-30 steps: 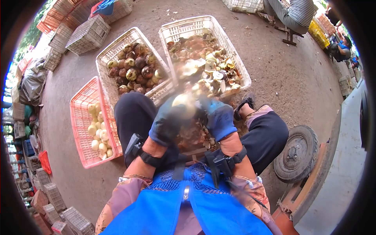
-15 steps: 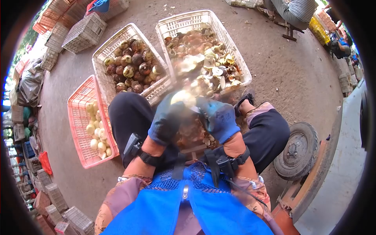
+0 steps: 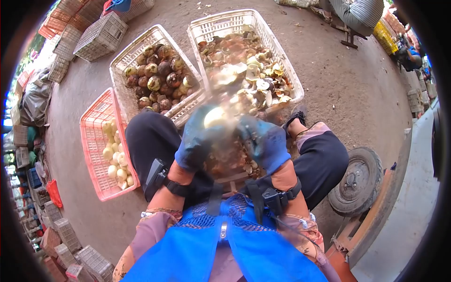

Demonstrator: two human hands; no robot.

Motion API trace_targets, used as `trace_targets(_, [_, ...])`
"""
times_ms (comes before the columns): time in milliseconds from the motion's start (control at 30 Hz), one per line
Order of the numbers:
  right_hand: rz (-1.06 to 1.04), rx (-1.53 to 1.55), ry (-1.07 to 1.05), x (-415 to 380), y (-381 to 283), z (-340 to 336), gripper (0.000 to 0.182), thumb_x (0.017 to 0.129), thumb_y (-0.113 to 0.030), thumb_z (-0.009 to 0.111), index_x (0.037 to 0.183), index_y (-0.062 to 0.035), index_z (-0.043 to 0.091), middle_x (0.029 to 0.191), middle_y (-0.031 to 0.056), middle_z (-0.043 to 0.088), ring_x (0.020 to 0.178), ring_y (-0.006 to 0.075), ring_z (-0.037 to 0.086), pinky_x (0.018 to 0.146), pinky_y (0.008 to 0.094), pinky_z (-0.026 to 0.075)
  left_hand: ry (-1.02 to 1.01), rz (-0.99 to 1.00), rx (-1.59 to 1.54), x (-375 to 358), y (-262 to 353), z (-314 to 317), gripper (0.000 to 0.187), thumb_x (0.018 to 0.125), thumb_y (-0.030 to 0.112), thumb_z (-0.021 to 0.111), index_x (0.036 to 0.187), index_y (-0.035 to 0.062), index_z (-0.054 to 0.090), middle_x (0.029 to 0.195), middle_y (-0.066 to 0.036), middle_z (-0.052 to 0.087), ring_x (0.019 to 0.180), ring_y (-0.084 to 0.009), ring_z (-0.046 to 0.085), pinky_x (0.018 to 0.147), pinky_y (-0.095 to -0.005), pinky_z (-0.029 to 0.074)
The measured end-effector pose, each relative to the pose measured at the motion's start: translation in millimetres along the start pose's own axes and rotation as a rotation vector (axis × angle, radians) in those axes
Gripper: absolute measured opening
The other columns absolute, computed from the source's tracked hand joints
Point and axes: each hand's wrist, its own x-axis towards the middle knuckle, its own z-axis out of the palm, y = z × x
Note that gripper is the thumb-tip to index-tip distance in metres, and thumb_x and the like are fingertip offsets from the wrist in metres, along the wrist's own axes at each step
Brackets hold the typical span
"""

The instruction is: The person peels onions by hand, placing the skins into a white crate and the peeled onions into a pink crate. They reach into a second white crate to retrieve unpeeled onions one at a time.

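Head view: at the centre of the frame the left hand (image 3: 197, 141), in a blue glove, is curled around a pale round fruit (image 3: 215, 117), which sits blurred just above the lap. The right hand (image 3: 265, 143), also gloved, is closed beside it, touching or nearly touching the fruit; whether it grips a tool cannot be told through the blur.

The fruit looks small, firm and light, with a part-peeled, probably moist surface that could slip in a glove. It seems best cupped around its sides, leaving the cut face free.

Peel scraps (image 3: 232, 162) lie between the knees. Toward the upper middle, 1 white crate (image 3: 123, 61) holds dark unpeeled fruit and another (image 3: 203, 28) holds husks. At the left, a red crate (image 3: 91, 122) holds peeled white ones. A tyre (image 3: 359, 181) lies at the right.
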Motion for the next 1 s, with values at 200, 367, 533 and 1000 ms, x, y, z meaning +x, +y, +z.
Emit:
trace_targets(200, [-0.036,-0.313,-0.219,0.7,-1.9,6.5,0.032,0.08,-0.018,0.066,0.111,-0.013,0.06,0.089,0.0145,0.066,0.077,0.0346,0.065,0.063,0.0456,0.05,-0.047,0.024,0.077,-0.5,-9.6,-2.8,0.046,0.073,0.003,0.063,0.118,-0.0001,0.056,0.1,-0.004,0.064,0.089,-0.0117,0.061,0.077,-0.0258,0.052])
trace_targets(367, [0.097,-0.229,-0.195,-3.0,16.6,18.5,0.025,0.085,-0.021,0.063,0.109,-0.0126,0.06,0.09,0.0158,0.066,0.081,0.0364,0.065,0.066,0.0466,0.05,-0.045,-0.053,-0.081,-0.9,-9.5,1.4,0.05,0.074,0.015,0.067,0.12,-0.0004,0.055,0.104,-0.005,0.063,0.09,-0.0126,0.061,0.08,-0.0264,0.052])
trace_targets(533, [0.304,-0.078,-0.111,-7.6,33.9,22.2,0.021,0.097,-0.023,0.052,0.108,-0.009,0.064,0.09,0.0188,0.068,0.083,0.04,0.065,0.069,0.0448,0.052,-0.036,0.265,0.24,-4.7,0.1,4.8,0.027,0.077,0.003,0.067,0.104,-0.0014,0.065,0.11,-0.014,0.06,0.1,-0.0286,0.061,0.084,-0.034,0.05])
trace_targets(1000, [0.033,0.135,0.081,-8.3,-4.6,22.8,0.039,0.089,-0.013,0.061,0.128,-0.011,0.06,0.103,0.0186,0.069,0.084,0.0361,0.068,0.07,0.0411,0.054,-0.138,0.072,0.107,3.6,-28.3,5.2,0.055,0.088,0.008,0.063,0.139,0.0033,0.042,0.121,-0.011,0.057,0.106,-0.018,0.058,0.092,-0.0306,0.049])
